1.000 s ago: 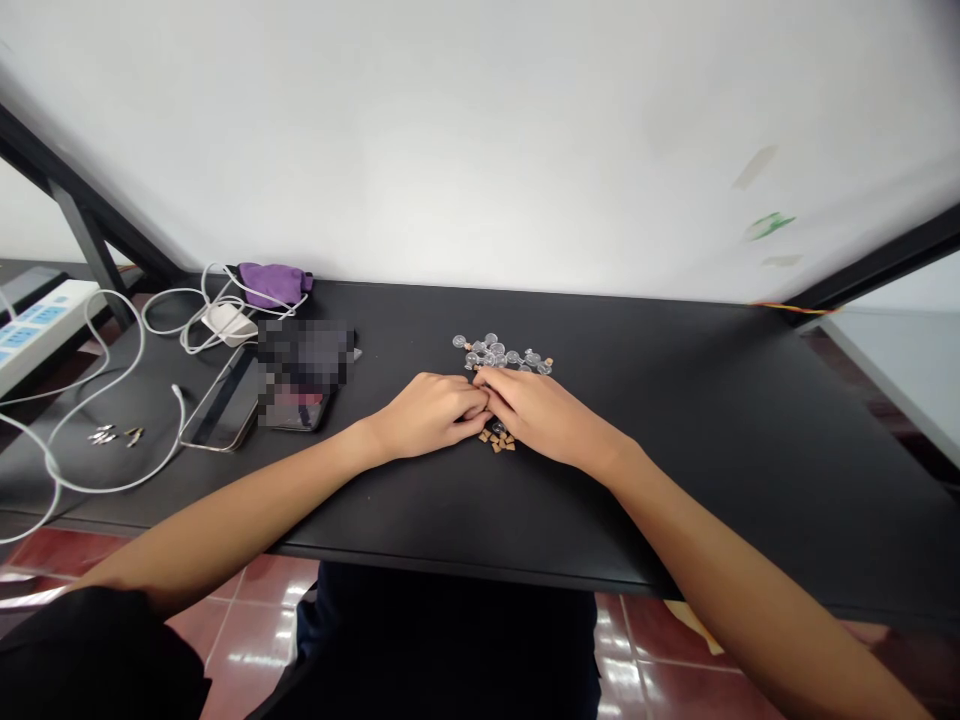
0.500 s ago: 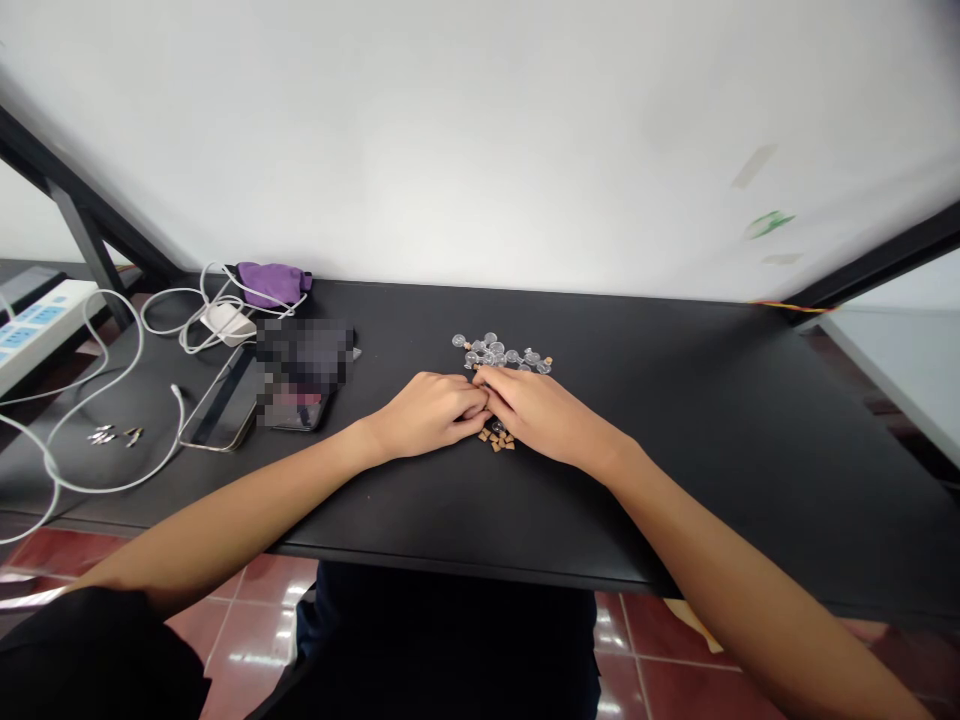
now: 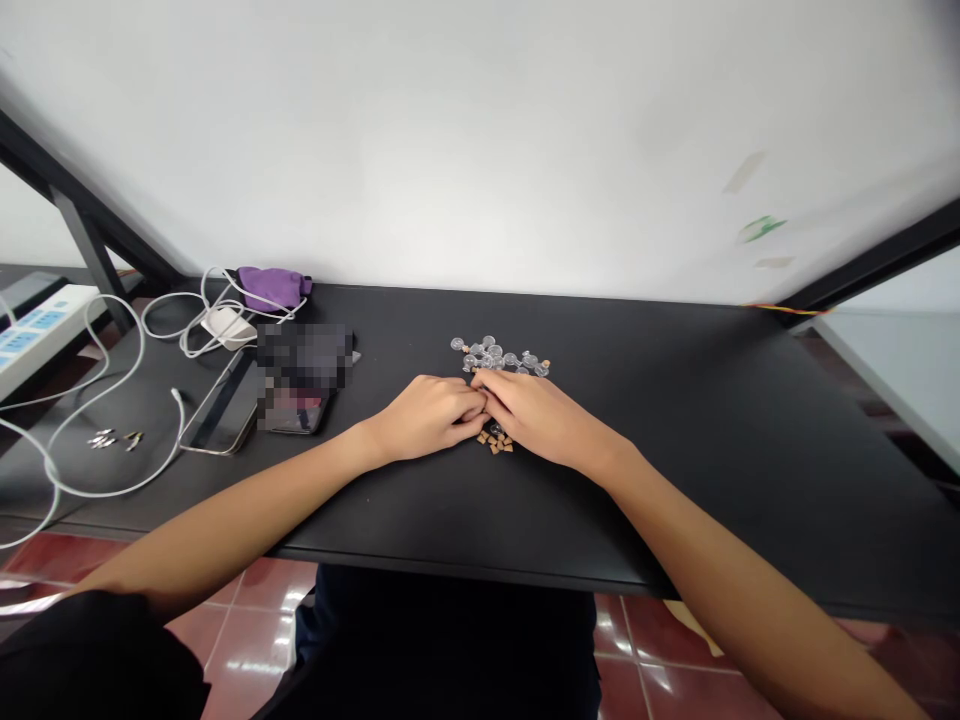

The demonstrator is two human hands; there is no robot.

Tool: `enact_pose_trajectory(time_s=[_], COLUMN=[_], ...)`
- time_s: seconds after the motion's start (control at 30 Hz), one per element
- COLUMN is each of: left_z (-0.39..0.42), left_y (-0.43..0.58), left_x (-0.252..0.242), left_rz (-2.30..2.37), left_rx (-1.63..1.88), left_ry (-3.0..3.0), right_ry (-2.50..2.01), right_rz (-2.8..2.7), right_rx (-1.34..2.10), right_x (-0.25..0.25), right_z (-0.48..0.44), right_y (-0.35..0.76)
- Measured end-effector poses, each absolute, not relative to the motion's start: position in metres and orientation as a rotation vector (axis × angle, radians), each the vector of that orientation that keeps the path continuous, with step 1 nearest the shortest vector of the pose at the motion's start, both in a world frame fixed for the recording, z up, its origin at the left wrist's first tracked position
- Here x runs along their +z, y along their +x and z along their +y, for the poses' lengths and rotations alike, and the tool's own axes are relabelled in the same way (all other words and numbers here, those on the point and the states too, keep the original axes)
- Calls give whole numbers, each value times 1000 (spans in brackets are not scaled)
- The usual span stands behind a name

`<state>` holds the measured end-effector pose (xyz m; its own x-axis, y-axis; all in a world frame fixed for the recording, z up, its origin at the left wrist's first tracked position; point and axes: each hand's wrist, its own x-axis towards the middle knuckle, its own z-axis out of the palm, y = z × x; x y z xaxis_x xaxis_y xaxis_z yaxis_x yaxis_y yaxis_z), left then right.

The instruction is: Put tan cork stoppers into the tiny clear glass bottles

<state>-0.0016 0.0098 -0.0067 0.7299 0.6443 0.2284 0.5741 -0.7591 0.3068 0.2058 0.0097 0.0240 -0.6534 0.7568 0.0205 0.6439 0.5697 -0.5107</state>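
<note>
Clear suction cups lie clustered just beyond the hands, with small tan pieces just nearer, both on the black surface. Left hand and right hand meet, curled closed; any held item is hidden, so progress cannot be told.

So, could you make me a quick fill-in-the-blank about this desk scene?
1. The left hand and right hand meet over a ____ table.
2. Clear round pieces lie beyond the hands, while the small pieces nearer the person are ____.
3. The cloth pouch at the table's back edge is ____.
4. A power strip sits off to the person's ____.

Missing words: black, tan, purple, left.
</note>
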Motion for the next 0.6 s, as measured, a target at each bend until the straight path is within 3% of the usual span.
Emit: enact_pose_trajectory(time_s=[0.6], left_z=[8], left_y=[-1], left_x=[-4], left_rz=[969], left_rx=[466], left_ry=[2709], right_ry=[-1167], right_rz=[-2571], right_rx=[689], right_x=[26], right_z=[9], right_y=[206])
